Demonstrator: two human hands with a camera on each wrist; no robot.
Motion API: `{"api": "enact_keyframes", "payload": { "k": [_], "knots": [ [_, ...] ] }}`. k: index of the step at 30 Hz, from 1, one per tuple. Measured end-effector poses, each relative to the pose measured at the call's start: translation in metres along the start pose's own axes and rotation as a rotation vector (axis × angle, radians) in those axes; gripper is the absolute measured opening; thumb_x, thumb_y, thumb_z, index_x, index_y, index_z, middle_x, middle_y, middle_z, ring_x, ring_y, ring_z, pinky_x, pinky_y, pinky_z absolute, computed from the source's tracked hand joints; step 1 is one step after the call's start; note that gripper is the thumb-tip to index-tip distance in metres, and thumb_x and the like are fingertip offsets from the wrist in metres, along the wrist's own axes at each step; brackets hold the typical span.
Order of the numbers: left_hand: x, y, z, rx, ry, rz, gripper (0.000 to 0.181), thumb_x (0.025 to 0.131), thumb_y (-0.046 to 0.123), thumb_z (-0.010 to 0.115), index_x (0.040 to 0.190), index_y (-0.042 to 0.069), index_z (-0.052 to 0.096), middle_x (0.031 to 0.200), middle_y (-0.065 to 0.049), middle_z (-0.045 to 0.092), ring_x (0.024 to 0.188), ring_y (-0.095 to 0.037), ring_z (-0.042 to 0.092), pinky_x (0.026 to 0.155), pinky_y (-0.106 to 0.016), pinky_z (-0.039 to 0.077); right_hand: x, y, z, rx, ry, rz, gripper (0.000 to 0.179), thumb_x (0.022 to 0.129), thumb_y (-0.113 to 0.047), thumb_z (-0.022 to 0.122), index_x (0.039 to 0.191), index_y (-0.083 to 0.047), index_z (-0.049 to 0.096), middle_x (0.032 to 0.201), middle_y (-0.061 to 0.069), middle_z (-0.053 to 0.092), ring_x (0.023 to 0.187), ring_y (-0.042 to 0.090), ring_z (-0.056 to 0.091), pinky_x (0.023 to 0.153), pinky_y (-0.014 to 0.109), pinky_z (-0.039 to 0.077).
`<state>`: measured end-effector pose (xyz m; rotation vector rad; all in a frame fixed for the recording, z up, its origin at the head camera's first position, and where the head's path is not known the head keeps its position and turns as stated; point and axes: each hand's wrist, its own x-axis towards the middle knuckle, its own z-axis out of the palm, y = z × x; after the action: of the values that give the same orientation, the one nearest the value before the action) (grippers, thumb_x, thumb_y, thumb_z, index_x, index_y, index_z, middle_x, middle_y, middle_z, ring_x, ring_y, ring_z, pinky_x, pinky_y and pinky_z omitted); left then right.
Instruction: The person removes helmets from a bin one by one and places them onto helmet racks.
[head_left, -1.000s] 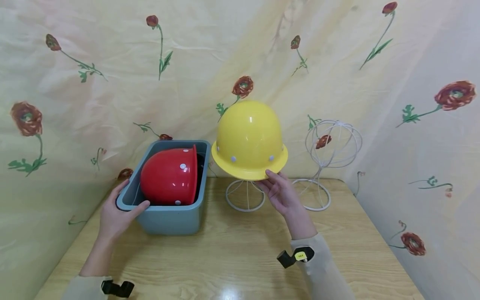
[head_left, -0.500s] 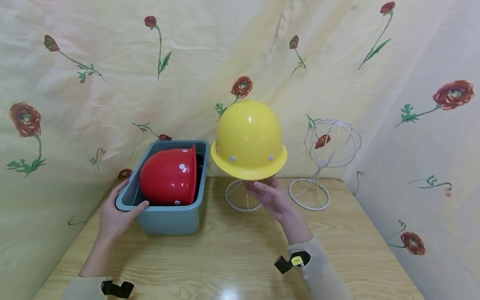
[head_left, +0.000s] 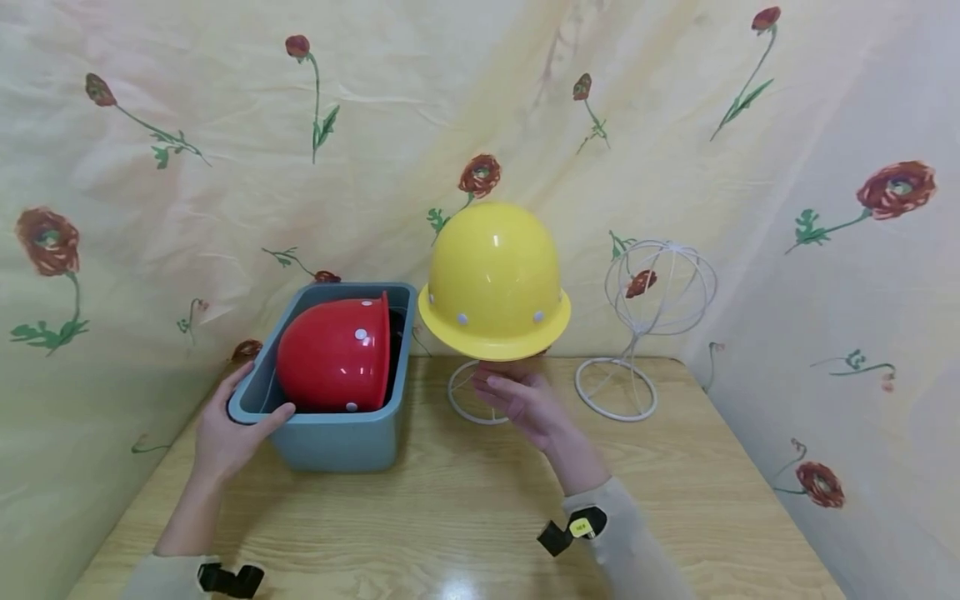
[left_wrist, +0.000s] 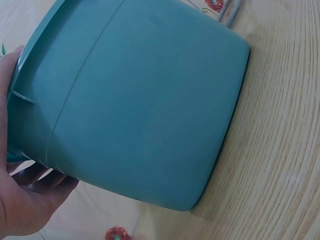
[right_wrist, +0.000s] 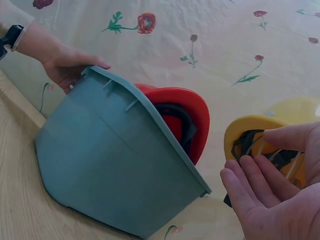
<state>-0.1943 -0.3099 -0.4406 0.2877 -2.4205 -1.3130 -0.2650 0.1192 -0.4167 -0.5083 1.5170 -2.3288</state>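
A yellow hard hat [head_left: 495,283] sits upright on a white wire stand; only the stand's base ring [head_left: 453,404] and lower wires show beneath it. My right hand [head_left: 521,408] is just below the front brim, fingers loosely bent with nothing in them. In the right wrist view, its fingers [right_wrist: 260,182] overlap the hat's dark inner straps. My left hand [head_left: 232,425] grips the near left corner of a blue-grey plastic bin [head_left: 333,442], thumb over the rim. A red hard hat [head_left: 330,354] lies on its side in the bin, opening facing right.
A second white wire stand [head_left: 633,362] with a round cage top stands right of the yellow hard hat, bearing nothing. All rest on a wooden table [head_left: 420,525]. A flower-printed cloth [head_left: 375,192] hangs close behind and at both sides.
My right hand has let go of the yellow hard hat's brim and moved down and left beneath it. The hat stays on its stand. My left hand keeps its grip on the bin.
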Motion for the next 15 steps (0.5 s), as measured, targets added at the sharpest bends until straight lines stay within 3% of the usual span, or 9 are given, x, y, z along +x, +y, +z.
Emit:
{"api": "enact_keyframes", "payload": {
  "k": [4, 9, 12, 15],
  "knots": [
    [0.001, 0.001, -0.002, -0.007, -0.008, -0.007, 0.092, 0.091, 0.039, 0.084, 0.167, 0.025, 0.036, 0.164, -0.017, 0.046, 0.128, -0.021, 0.043, 0.084, -0.015, 0.042, 0.002, 0.003, 0.008, -0.046, 0.032, 0.026, 0.028, 0.103, 0.005, 0.055, 0.127, -0.001, 0.067, 0.112, -0.001, 0.077, 0.109, 0.015, 0.076, 0.110, 0.038, 0.055],
    [0.000, 0.002, -0.002, -0.009, -0.009, -0.006, 0.092, 0.091, 0.039, 0.084, 0.168, 0.023, 0.035, 0.163, -0.018, 0.046, 0.127, -0.020, 0.042, 0.081, -0.008, 0.041, 0.002, 0.006, 0.022, -0.110, 0.021, 0.022, 0.043, 0.100, 0.005, 0.061, 0.140, 0.017, 0.053, 0.117, 0.003, 0.077, 0.108, 0.013, 0.076, 0.105, 0.035, 0.058],
    [0.000, 0.002, -0.001, -0.004, -0.011, -0.007, 0.092, 0.091, 0.039, 0.083, 0.167, 0.022, 0.035, 0.164, -0.019, 0.046, 0.127, -0.022, 0.042, 0.081, -0.009, 0.040, 0.002, 0.009, 0.029, -0.143, 0.005, 0.028, 0.049, 0.099, 0.005, 0.063, 0.143, 0.021, 0.049, 0.129, 0.020, 0.073, 0.110, 0.013, 0.075, 0.104, 0.033, 0.058],
    [-0.001, 0.001, 0.000, 0.000, -0.014, -0.006, 0.092, 0.091, 0.039, 0.083, 0.167, 0.023, 0.036, 0.164, -0.019, 0.045, 0.131, -0.027, 0.044, 0.083, -0.014, 0.041, 0.001, 0.012, 0.034, -0.164, -0.001, 0.040, 0.051, 0.099, 0.005, 0.062, 0.145, 0.021, 0.047, 0.143, 0.036, 0.060, 0.115, 0.015, 0.074, 0.104, 0.033, 0.058]
  ]
}}
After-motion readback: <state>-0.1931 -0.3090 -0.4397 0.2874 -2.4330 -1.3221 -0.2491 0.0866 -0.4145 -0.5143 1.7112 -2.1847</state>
